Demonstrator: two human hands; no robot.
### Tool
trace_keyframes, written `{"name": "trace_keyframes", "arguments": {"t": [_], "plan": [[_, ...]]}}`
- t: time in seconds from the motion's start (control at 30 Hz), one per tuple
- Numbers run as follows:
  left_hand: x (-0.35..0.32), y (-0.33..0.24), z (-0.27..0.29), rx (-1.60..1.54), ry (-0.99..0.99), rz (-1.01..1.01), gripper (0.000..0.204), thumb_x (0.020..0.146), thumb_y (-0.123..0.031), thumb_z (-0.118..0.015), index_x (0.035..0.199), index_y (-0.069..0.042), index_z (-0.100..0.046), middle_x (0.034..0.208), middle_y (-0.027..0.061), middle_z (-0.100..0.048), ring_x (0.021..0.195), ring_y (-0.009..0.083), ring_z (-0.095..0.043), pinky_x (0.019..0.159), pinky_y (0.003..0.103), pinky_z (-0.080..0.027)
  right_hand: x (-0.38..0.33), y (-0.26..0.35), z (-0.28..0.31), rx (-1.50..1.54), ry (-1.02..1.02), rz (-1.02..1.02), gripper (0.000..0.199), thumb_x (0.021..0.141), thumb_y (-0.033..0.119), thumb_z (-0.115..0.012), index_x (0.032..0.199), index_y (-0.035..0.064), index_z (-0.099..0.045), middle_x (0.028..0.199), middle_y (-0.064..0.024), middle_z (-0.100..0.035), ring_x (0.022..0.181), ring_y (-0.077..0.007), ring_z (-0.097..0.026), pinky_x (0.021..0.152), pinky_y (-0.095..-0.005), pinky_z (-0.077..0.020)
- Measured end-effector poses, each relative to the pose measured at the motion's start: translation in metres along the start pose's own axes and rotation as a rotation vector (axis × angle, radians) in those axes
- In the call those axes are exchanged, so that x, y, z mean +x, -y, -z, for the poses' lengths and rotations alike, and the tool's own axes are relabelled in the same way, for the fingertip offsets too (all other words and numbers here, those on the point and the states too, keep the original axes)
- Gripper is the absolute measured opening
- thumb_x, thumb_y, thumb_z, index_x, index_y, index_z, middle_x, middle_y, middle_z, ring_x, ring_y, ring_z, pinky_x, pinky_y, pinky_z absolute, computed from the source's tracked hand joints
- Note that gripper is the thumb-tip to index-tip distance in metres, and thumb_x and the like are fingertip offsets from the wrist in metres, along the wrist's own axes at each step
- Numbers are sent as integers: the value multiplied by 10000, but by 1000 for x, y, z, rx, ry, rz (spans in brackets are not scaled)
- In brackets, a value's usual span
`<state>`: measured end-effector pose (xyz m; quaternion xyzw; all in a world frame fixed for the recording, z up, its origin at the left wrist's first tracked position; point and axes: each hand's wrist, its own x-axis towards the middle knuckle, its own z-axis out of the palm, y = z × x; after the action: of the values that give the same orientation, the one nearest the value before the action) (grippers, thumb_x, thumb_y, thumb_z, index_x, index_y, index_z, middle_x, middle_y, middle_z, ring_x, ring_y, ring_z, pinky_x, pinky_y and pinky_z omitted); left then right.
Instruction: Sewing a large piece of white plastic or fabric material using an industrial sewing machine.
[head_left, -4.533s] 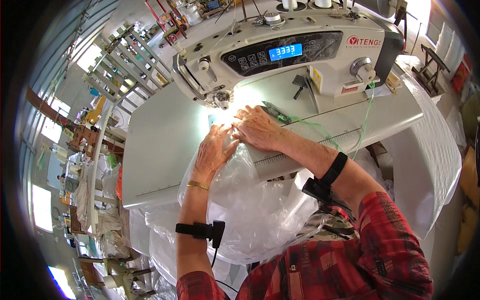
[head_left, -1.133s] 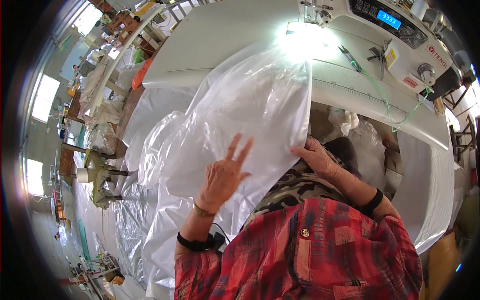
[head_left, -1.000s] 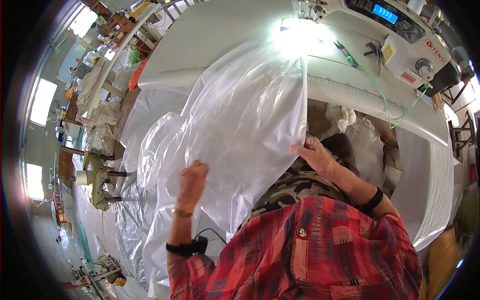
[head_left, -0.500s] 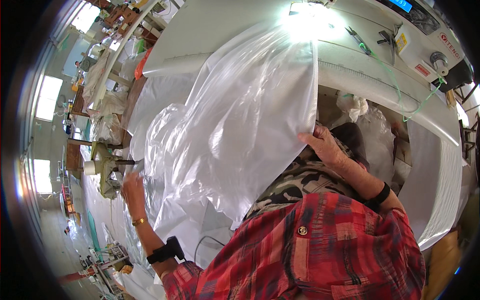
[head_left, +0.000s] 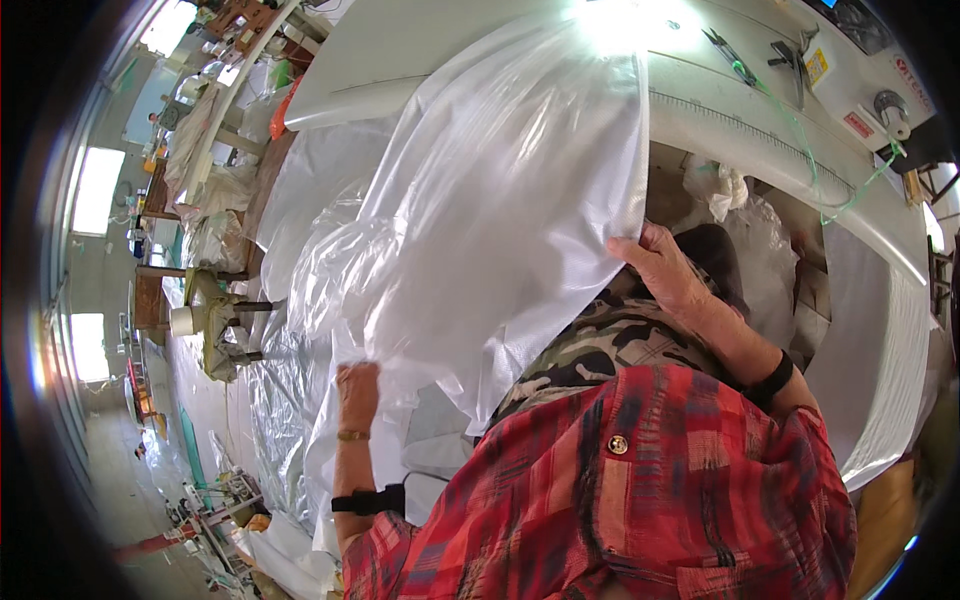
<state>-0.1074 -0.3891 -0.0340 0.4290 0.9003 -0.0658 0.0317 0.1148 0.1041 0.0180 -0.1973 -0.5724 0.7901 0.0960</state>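
A large, clear-white plastic sheet [head_left: 490,210] hangs in gathered folds from the lit sewing spot down over my lap. My right hand [head_left: 665,268] pinches its right-hand edge between thumb and fingers, beside my camouflage-trousered leg. At the sheet's lower left, my left hand [head_left: 357,395] is closed in a fist against the plastic; its fingertips are hidden and slightly blurred. The upper end of the sheet runs under a glaring lamp [head_left: 625,25], where the glare hides the detail.
Thread snips [head_left: 732,58] with a green cord lie on the white worktable [head_left: 400,60], left of the machine head [head_left: 865,90]. Crumpled plastic [head_left: 755,240] sits under the table. To the left stand a stool [head_left: 215,325] and a bench with piled material [head_left: 215,150].
My left hand has swung rightward from beside the stool to the sheet and closed. My right hand keeps its pinch on the edge. The whole view has shifted slightly.
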Motion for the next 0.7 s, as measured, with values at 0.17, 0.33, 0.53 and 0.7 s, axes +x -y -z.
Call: {"name": "trace_keyframes", "arguments": {"t": [0.17, 0.33, 0.53, 0.7], "plan": [[-64, 45, -15, 114, 318, 170, 114, 808, -137, -632, 907, -146, -688, 1044, 75, -677, 981, 271, -625, 930, 491, -452, 0, -5, 1, 24, -2, 20, 257, 937, 231, -614, 1033, 2, -681, 890, 28, -658, 783, -44, -539, 747, -240, -451], [24, -57, 94, -127, 253, -31, 171, 849, -185, -656, 979, -81, -696, 881, 123, -678, 840, 336, -655, 773, 456, -494, 2, -9, 1, -3, 2, 25, 266, 942, 250, -614, 1020, 6, -683, 880, 23, -659, 768, -44, -537, 735, -237, -452], [123, -209, 166, -526, -283, -288, 262, 858, -174, -704, 1061, -20, -644, 1000, 136, -671, 867, 333, -659, 751, 406, -517, -2, -2, -2, -40, -53, 8, 281, 953, 271, -616, 1013, 3, -677, 870, 28, -649, 755, -45, -537, 724, -234, -456], [167, -241, 124, -453, -458, -101, 248, 814, -164, -729, 1008, -30, -651, 919, 125, -642, 878, 333, -637, 764, 408, -505, -10, 0, 5, -98, -6, 58, 275, 959, 237, -605, 1038, -19, -665, 881, 28, -628, 794, -51, -534, 731, -253, -461]]}}
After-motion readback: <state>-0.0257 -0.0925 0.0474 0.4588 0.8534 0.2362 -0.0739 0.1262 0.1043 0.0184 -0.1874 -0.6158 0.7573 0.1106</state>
